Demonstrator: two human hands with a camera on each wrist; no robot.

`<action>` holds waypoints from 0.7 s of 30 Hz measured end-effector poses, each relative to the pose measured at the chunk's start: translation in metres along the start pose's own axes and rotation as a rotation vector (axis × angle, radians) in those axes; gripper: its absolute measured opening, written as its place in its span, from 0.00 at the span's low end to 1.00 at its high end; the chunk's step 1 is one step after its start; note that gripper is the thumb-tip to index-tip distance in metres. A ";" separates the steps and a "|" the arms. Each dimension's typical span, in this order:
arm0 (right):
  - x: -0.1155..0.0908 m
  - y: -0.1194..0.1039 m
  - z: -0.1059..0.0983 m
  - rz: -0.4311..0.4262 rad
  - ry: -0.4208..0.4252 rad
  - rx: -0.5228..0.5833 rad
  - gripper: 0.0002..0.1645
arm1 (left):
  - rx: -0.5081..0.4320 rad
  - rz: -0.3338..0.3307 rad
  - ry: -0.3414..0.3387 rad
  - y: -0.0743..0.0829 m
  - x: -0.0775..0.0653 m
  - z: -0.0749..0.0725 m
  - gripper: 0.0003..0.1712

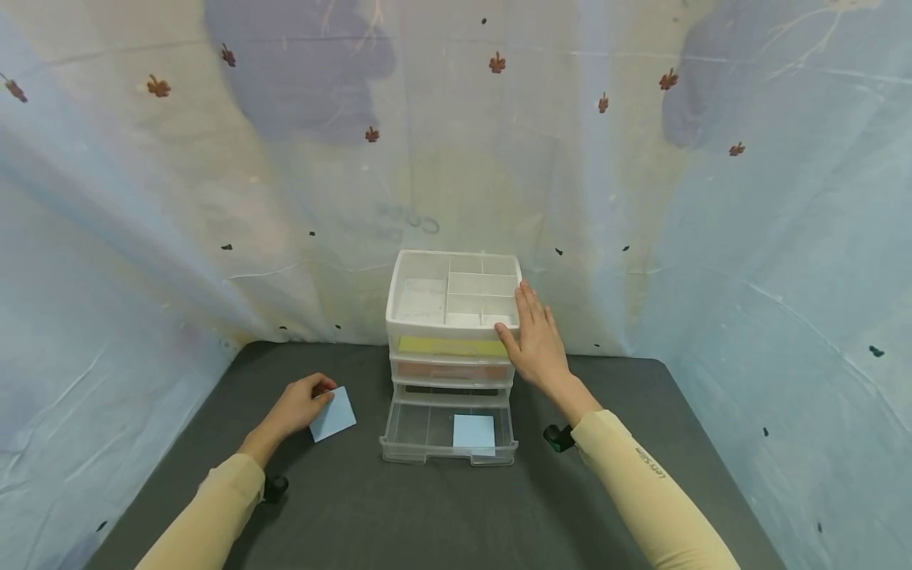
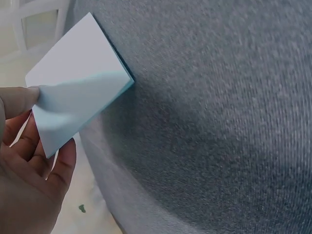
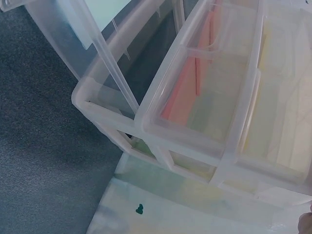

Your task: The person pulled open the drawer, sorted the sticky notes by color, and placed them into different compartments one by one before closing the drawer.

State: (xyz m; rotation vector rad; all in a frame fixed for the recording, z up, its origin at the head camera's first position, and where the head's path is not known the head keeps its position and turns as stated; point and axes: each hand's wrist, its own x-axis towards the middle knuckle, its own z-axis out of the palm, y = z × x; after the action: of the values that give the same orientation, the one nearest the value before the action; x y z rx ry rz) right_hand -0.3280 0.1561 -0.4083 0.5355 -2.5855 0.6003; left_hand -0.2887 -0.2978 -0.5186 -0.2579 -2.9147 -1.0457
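My left hand [image 1: 301, 405] pinches a small pad of light blue square paper [image 2: 80, 80] between thumb and fingers, just above the table and left of the drawer unit. A white plastic drawer unit [image 1: 452, 324] stands near the back edge. Its bottom clear drawer [image 1: 420, 427] is pulled out, with another light blue paper square [image 1: 473, 433] lying in its right part. My right hand [image 1: 539, 340] rests against the top right rim of the unit, fingers straight. Only a bit of that hand shows at the right wrist view's edge.
Yellow paper [image 1: 449, 346] shows in the upper closed drawer and pinkish red paper [image 3: 187, 92] in the middle one. The unit's top is a divided tray [image 1: 452, 325]. Behind the dark grey table [image 1: 342, 514] hangs a patterned cloth [image 1: 456, 182].
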 end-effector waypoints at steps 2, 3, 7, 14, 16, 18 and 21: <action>0.000 0.000 0.000 0.003 -0.003 0.005 0.48 | -0.005 0.014 -0.002 0.003 -0.001 0.000 0.11; 0.000 0.000 0.000 0.003 -0.003 0.005 0.48 | -0.005 0.020 -0.003 0.004 -0.001 0.000 0.11; -0.001 0.000 0.000 0.004 -0.002 0.008 0.48 | -0.017 0.015 0.004 0.009 -0.002 0.000 0.10; -0.001 -0.002 -0.002 0.005 -0.015 0.024 0.47 | -0.045 0.033 0.057 0.018 -0.008 -0.001 0.12; -0.001 -0.003 -0.002 0.003 -0.013 0.027 0.47 | -0.055 0.033 0.083 0.022 -0.010 -0.002 0.13; -0.001 -0.003 -0.002 0.002 -0.011 0.025 0.47 | -0.064 0.039 0.106 0.027 -0.011 -0.003 0.14; -0.001 -0.002 -0.002 0.002 -0.014 0.015 0.47 | -0.078 0.045 0.143 0.035 -0.011 -0.002 0.14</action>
State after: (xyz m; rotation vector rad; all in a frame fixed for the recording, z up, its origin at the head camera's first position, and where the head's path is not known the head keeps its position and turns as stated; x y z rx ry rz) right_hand -0.3253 0.1557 -0.4064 0.5436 -2.5968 0.6188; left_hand -0.2717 -0.2745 -0.4958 -0.2396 -2.7327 -1.1236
